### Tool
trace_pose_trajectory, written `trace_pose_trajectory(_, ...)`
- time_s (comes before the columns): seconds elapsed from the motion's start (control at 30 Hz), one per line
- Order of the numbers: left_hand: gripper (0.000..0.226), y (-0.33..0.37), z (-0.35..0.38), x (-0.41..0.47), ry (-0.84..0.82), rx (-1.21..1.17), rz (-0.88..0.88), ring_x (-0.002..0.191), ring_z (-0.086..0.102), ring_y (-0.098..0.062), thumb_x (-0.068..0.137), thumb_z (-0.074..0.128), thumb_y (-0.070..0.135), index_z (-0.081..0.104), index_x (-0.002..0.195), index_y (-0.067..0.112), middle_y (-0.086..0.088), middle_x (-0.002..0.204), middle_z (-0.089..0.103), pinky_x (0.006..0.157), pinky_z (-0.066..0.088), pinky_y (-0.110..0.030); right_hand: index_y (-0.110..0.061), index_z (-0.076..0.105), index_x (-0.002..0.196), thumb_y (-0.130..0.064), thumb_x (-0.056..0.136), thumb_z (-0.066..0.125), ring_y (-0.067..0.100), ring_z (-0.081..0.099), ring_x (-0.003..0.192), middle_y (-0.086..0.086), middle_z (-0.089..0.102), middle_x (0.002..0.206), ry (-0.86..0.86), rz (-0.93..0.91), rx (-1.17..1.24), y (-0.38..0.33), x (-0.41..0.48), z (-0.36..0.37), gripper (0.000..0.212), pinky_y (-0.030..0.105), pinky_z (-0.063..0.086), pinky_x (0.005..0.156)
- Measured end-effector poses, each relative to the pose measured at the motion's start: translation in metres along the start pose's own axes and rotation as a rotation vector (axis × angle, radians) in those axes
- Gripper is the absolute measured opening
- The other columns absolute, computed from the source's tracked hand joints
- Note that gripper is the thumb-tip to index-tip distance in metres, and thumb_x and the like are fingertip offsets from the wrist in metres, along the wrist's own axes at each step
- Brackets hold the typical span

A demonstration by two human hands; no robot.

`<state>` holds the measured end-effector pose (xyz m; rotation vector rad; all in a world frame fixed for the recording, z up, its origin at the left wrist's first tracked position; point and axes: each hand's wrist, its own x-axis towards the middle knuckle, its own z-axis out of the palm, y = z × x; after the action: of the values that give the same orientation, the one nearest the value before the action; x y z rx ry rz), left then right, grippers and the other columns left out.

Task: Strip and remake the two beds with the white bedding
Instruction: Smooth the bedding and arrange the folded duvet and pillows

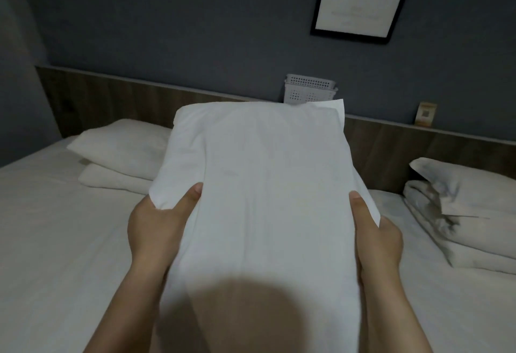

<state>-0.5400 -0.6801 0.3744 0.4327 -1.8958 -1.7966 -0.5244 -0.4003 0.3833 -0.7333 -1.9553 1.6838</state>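
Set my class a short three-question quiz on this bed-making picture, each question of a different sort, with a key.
1. True or false: the left hand and right hand both grip the pillow.
2. What shows just behind the pillow's top edge? A) lamp B) basket C) kettle
3. Fill in: at far left lie ___ stacked pillows.
Key: 1 true; 2 B; 3 two.
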Motion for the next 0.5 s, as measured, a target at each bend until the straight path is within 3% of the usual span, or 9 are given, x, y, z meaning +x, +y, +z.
trace_pose_trajectory(0.23, 0.037, -0.021, 0.059, 0.069, -0.027, -0.010, -0.059, 0.092, 0.065, -0.017, 0.058, 0.081, 0.060, 0.064, 0.079, 0.034, 0.015, 0.090, 0.069, 0.088, 0.052, -0.040, -0.021, 0.062, 0.078, -0.066, 0.073, 0.063, 0.023, 0.063, 0.084, -0.003, 0.066, 0.086, 0.030, 0.029, -0.009, -0.002, 0.069, 0.047, 0.045, 0.042, 0.052, 0.084)
trace_pose_trajectory(0.4, 0.042, -0.033, 0.112, 0.110, 0.008, 0.009, -0.069, 0.092, 0.062, -0.020, 0.064, 0.079, 0.057, 0.064, 0.089, 0.027, 0.011, 0.090, 0.066, 0.084, 0.050, -0.037, -0.017, 0.065, 0.089, -0.066, 0.074, 0.063, 0.022, 0.062, 0.084, -0.002, 0.066, 0.089, 0.016, 0.013, -0.002, 0.004, 0.139, 0.080, 0.051, 0.039, 0.050, 0.082)
trace_pose_trajectory(0.5, 0.033, -0.033, 0.145, 0.135, 0.030, 0.042, -0.043, 0.088, 0.061, -0.019, 0.067, 0.078, 0.056, 0.061, 0.079, 0.031, 0.013, 0.084, 0.064, 0.077, 0.047, -0.033, -0.022, 0.060, 0.083, -0.065, 0.075, 0.063, 0.022, 0.060, 0.084, -0.003, 0.063, 0.087, -0.019, 0.004, 0.005, -0.001, 0.183, 0.103, 0.044, 0.040, 0.049, 0.086)
